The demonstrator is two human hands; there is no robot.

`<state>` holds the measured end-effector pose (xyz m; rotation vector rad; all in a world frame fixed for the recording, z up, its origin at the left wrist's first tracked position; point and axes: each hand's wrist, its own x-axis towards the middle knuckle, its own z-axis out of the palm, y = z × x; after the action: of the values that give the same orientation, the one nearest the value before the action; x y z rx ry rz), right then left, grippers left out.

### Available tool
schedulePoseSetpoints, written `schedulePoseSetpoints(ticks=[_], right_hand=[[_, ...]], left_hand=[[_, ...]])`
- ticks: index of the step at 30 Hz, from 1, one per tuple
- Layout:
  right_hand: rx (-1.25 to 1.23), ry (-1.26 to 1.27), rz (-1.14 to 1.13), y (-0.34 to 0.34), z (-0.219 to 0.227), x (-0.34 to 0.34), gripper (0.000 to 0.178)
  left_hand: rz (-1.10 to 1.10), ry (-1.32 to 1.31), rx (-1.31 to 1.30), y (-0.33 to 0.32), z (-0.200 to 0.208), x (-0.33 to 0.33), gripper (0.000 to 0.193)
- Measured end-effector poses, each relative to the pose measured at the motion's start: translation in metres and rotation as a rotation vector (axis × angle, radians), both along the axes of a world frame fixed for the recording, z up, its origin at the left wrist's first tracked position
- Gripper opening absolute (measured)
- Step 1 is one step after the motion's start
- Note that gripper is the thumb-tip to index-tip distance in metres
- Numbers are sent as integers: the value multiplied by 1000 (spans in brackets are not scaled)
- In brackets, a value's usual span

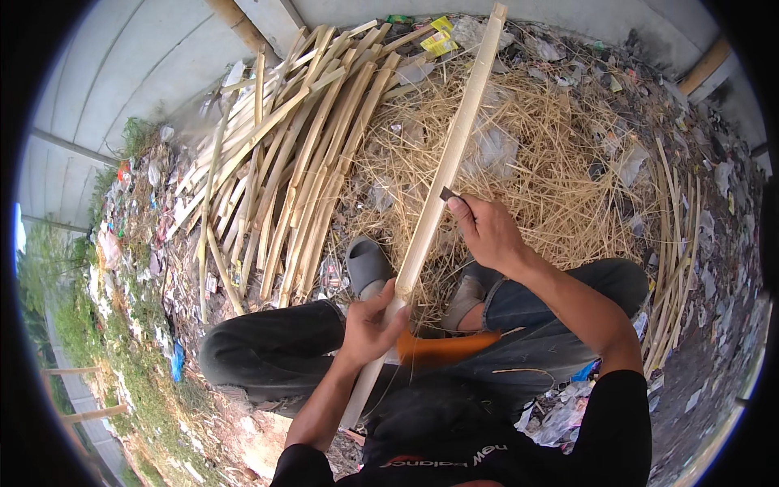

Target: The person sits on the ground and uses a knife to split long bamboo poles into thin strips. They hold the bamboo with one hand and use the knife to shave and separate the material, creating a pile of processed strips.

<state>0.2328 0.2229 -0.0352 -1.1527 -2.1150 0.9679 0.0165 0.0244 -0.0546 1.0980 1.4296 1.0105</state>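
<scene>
A long split bamboo strip [454, 146] slants from my lap up and away between my knees. My left hand [373, 329] is wrapped round its lower part, beside a node. Farther up, my right hand [487, 231] is closed on a dark, flat knife blade [447, 194]. The blade's squared tip lies against the strip's right edge; its handle is hidden in my fist. Beneath the strip, an orange-brown curved piece [446, 347] rests across my lap, its kind unclear.
Split bamboo strips [312, 162] are heaped at the far left. Thin shavings [552, 154] cover the ground ahead, and narrow bamboo slats [673, 252] lie at the right. Litter surrounds my seated legs and grey slipper [369, 264]. A pale panel wall [568, 16] stands behind.
</scene>
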Motion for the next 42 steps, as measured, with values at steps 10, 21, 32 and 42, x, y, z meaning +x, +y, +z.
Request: schedulePoseSetpoints(ticks=[10,21,32,42], right_hand=[[-53,-54,21,5,-3,-1,51],[-148,-51,188,-32,-8,-8,47],[-128,-158,285,-56,-16,-21,57],[-508,60,530,-40,-21,-17,68]], left_hand=[[-17,220,95,7,9,5,49],[15,220,16,-6,-5,-3,52],[35,241,-29,9,7,3,56],[27,-7,-78,3,3,2,57]])
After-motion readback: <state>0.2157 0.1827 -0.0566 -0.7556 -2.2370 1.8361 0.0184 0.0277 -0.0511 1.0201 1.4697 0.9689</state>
